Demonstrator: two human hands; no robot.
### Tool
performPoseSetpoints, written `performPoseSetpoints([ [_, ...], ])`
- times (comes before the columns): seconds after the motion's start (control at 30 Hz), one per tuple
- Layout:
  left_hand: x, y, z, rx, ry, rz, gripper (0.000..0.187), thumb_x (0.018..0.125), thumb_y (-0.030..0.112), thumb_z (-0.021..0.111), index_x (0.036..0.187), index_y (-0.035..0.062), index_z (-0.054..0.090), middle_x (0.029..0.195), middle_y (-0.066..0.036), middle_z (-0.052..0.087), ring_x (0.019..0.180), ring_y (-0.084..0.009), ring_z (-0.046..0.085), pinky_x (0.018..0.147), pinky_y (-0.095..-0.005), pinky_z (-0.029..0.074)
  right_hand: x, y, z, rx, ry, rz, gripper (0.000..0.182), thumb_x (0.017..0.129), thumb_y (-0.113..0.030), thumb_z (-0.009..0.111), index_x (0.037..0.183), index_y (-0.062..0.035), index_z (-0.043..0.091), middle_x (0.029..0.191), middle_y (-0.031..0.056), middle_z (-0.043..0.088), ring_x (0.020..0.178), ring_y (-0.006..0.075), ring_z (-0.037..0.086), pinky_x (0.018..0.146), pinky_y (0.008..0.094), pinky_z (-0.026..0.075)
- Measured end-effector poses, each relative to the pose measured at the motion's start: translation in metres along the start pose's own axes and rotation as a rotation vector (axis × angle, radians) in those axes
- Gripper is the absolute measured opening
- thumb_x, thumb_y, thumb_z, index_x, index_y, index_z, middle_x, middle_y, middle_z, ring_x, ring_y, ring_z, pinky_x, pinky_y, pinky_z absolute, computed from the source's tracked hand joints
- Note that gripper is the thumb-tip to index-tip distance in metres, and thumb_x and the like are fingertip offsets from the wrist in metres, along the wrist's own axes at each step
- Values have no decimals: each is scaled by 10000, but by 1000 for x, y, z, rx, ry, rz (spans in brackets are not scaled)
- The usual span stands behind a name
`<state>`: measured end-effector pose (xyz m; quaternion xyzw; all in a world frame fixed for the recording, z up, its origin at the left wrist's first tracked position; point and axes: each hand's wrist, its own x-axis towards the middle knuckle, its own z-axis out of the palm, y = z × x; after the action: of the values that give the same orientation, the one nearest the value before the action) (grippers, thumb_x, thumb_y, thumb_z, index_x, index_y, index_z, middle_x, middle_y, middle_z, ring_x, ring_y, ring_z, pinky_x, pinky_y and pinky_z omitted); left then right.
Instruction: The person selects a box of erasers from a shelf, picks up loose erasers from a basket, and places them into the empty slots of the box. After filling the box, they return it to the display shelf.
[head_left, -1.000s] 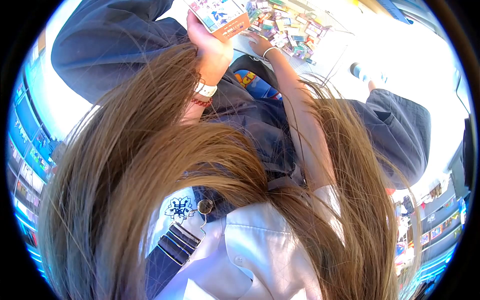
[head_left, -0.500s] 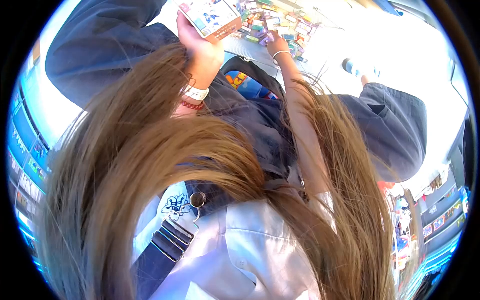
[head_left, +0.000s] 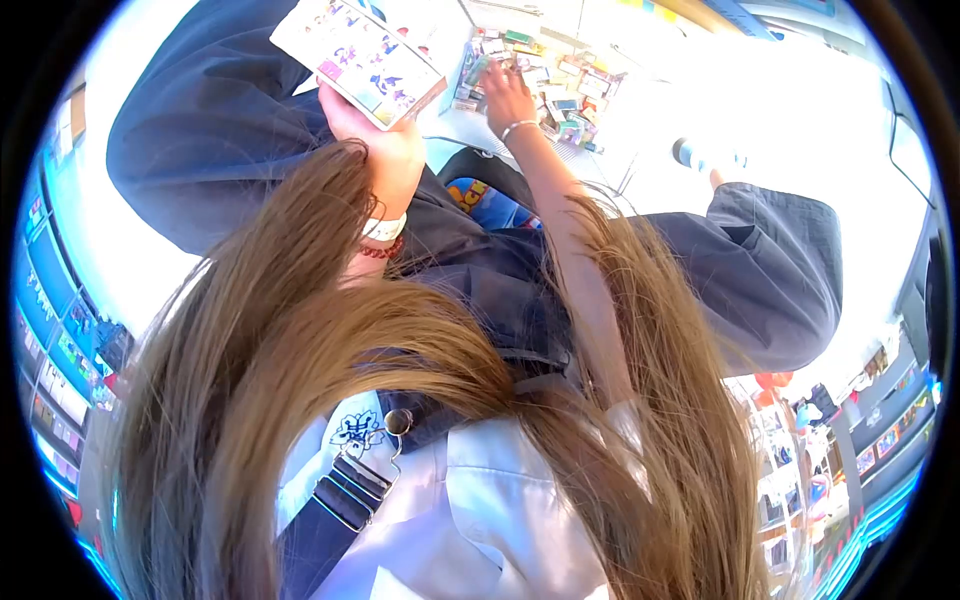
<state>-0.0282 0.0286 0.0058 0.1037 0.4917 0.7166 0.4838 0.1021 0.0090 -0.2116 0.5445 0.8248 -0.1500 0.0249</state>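
Note:
My left hand [head_left: 375, 140] is closed around the lower edge of a printed cardboard box [head_left: 385, 68] with small coloured figures on its white face. The box is tilted at the top of the view, and its far side runs out of frame. My right hand [head_left: 510, 100] reaches over a pile of small colourful packets [head_left: 575, 85] on the white floor. Its fingers look spread at the pile's left part, and I see nothing held in them. Glare makes the single packets hard to read.
Between my legs lies a dark bag [head_left: 485, 170] with a blue patch [head_left: 490, 203]. My trouser legs [head_left: 200, 130] frame the pile on both sides. Long hair [head_left: 400, 330] hangs across the view. Shelves [head_left: 65, 330] stand at the left edge.
The box in my left hand has moved left and turned, showing more of its printed face. My right hand has shifted left across the pile; a purple item near its fingers no longer shows there.

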Motion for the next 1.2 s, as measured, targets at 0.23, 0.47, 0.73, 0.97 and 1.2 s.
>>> performPoseSetpoints([
  [0.23, -1, -6, -13, 12, 72, -6, 562, 894, 441, 261, 1269, 42, 389, 1097, -234, 562, 861, -367, 577, 795, -455, 452, 27, -5, 5, -235, -188, -99, 366, 858, -187, 469, 1215, -135, 530, 1346, 19, 415, 1258, 273, 357, 959, 432, 372],
  [0.47, 7, -9, -13, -84, -17, -68, 579, 892, 446, 256, 1256, 14, 382, 1119, -227, 548, 881, -362, 568, 816, -454, 438, -25, 43, 9, -28, -340, 30, 384, 833, -139, 481, 1215, -113, 483, 1304, 42, 449, 1195, 280, 420, 940, 438, 393],
  [0.73, -2, 10, 5, -45, -54, -94, 590, 894, 449, 238, 1271, 20, 384, 1109, -220, 550, 927, -340, 556, 857, -451, 421, -36, 64, 13, 400, -234, 351, 503, 817, -120, 484, 1307, -81, 379, 1292, 123, 464, 1171, 338, 456, 937, 477, 405],
  [0.97, -7, 6, 0, -251, -376, -290, 576, 910, 431, 302, 1326, 34, 334, 1179, -259, 503, 976, -344, 545, 858, -441, 433, -38, 59, -18, 528, -469, 495, 638, 813, -210, 507, 1351, 12, 247, 1066, 318, 557, 998, 427, 560, 883, 441, 447],
  [1.2, -15, 4, 15, -386, -469, -524, 447, 959, 313, 276, 1279, 23, 392, 1174, -174, 547, 963, -307, 598, 807, -423, 503, -14, 5, -225, 499, -155, 528, 258, 896, -180, 418, 1083, -2, 424, 983, 208, 621, 902, 344, 621, 728, 390, 503],
])
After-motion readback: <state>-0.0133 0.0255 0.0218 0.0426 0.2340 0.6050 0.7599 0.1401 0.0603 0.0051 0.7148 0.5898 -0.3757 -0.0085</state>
